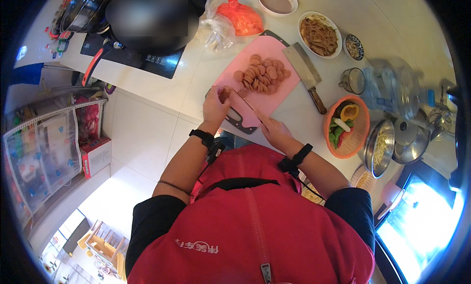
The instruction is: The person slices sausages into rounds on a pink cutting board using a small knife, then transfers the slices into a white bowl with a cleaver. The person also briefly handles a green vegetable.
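Observation:
My left hand (216, 105) holds a short piece of sausage (224, 94) at the left edge of a pink cutting board (270, 50). In my right hand (276, 134) is a small knife (245, 101), its blade reaching toward the sausage piece and my left fingertips. Beyond the blade lies a heap of round sausage slices (263, 74) on the board. A cleaver (304, 67) with a wooden handle rests along the board's right side, its blade overlapping the board edge. My left fingers partly hide the sausage piece.
An orange basket (363, 137) of vegetables stands right, beside a glass mug (352, 81) and a large water bottle (390, 87). A plate of brown noodle-like food (320, 35) and a bowl (278, 2) sit farther back. A pan (151, 41) is on the induction cooktop (162, 63), near a red plastic bag (241, 17).

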A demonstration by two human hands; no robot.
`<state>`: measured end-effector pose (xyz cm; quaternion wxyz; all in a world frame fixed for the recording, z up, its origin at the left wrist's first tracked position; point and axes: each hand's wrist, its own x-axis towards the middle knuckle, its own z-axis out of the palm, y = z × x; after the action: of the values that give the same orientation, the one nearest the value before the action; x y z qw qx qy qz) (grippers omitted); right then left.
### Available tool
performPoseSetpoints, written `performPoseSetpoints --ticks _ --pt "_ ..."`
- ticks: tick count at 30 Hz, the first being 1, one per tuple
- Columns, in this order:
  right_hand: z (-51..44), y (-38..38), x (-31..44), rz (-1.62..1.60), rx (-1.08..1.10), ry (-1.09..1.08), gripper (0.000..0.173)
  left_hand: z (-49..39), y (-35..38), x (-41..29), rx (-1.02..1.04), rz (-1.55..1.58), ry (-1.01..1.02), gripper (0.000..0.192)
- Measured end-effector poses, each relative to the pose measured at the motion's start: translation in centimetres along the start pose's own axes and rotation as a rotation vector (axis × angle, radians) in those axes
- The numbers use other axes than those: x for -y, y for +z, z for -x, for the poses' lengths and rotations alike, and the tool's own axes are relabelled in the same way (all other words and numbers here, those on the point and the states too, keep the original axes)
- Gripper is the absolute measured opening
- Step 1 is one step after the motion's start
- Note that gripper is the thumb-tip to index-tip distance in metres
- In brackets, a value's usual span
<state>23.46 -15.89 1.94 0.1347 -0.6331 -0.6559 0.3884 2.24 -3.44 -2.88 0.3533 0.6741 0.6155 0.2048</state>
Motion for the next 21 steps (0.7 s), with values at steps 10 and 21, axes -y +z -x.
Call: performPoseSetpoints --ticks 10,21 --pt "-1.4 1.3 -3.0 -0.016 -0.151 -0.137 0.056 -0.2 0.4 -0.3 0.034 -0.086 0.228 0.034" --pt "-1.6 -0.8 1.1 0.145 -0.06 -0.022 0.06 -0.4 0.1 -0.9 0.035 -0.089 0.358 0.033"
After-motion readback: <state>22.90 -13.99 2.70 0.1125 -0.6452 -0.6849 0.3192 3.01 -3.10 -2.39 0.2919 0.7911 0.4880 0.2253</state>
